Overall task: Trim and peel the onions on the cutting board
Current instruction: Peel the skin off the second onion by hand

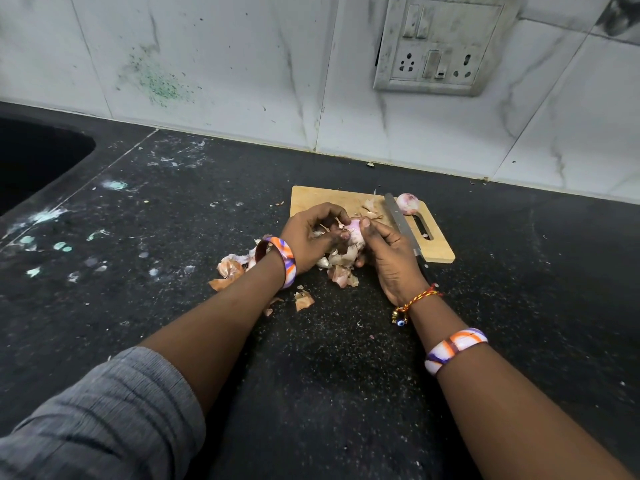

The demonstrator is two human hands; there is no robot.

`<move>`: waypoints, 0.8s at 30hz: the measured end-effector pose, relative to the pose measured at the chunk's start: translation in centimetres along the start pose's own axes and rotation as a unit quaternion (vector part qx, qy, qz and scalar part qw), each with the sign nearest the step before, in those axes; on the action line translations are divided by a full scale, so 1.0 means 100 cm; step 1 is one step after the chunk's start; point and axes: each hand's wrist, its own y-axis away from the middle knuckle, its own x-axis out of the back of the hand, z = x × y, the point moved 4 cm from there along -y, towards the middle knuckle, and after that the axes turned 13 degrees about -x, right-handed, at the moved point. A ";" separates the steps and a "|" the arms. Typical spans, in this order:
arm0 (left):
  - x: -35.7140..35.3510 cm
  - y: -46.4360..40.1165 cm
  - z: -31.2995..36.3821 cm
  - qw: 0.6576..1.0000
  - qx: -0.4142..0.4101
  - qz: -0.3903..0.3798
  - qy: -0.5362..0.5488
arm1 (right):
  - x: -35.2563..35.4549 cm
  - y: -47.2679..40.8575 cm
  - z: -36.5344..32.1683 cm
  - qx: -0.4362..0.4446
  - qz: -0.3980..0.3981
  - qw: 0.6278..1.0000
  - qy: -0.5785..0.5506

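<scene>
A pale pink onion (355, 232) sits between both hands over the near left corner of the wooden cutting board (323, 199). My left hand (311, 237) pinches loose papery skin at the onion's left side. My right hand (388, 254) cups the onion from the right, thumb on its top. A second onion (408, 203) rests on the board's far right corner. A knife (400, 221) lies along the board, blade pointing away, its handle hidden behind my right hand.
Torn onion skins (230, 270) lie heaped on the black speckled counter (173, 220) left of and below the board. A dark sink (34, 157) opens at the far left. A tiled wall with a switch socket (438, 46) stands behind.
</scene>
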 end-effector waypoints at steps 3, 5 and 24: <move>-0.001 0.000 0.003 1.000 -0.007 0.002 0.004 | 0.000 0.001 -0.001 -0.006 -0.002 1.000 0.005; -0.002 0.000 0.004 1.000 -0.010 0.005 -0.003 | 0.000 0.001 -0.001 -0.009 -0.002 1.000 0.008; 0.004 0.002 0.002 0.996 0.047 0.055 -0.052 | 0.001 0.001 -0.002 -0.029 -0.048 0.998 -0.027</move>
